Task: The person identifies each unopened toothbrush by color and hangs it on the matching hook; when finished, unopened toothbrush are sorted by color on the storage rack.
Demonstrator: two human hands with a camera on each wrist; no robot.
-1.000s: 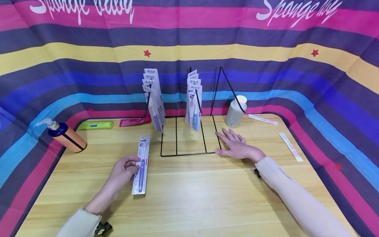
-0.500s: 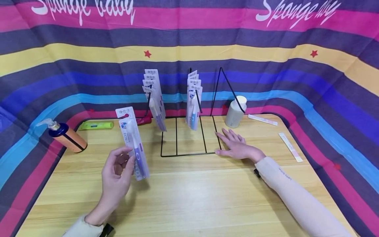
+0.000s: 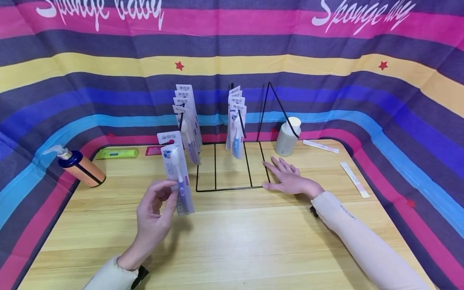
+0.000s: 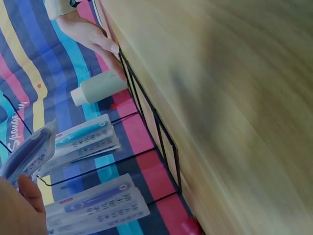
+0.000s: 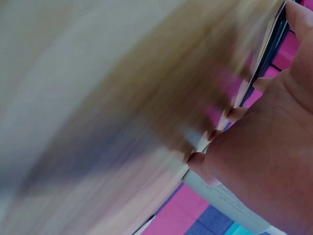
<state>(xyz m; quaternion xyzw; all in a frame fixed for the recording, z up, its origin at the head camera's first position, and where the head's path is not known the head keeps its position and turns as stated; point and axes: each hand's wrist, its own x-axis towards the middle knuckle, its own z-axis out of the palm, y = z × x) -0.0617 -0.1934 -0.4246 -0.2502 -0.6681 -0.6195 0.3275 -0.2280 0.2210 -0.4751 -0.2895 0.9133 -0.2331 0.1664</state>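
Note:
My left hand [image 3: 156, 209] pinches a packaged toothbrush [image 3: 176, 173] by its edge, between thumb and fingers. The pack, a white card with a purple-handled brush, stands nearly upright above the table, a hole near its top. Behind it is a black wire rack [image 3: 224, 189] with prongs. Several purple toothbrush packs [image 3: 193, 133] hang on its left prong, and several packs with a blue brush [image 3: 236, 135] hang on the middle one. The right prong [image 3: 277, 96] bears nothing. My right hand [image 3: 288, 179] rests with fingers spread at the right side of the rack's base.
A white-capped grey bottle [image 3: 285, 139] stands behind my right hand, with two slim white packets [image 3: 354, 179] to its right. At left are an orange pump bottle [image 3: 82, 167], a green tube [image 3: 117, 153] and a red tube [image 3: 154, 150]. Striped cloth [image 3: 326, 92] encloses the table.
My left hand has picked the toothbrush pack up off the table, tilted it upright and carried it rightward toward the left prong. My right hand has stayed in place.

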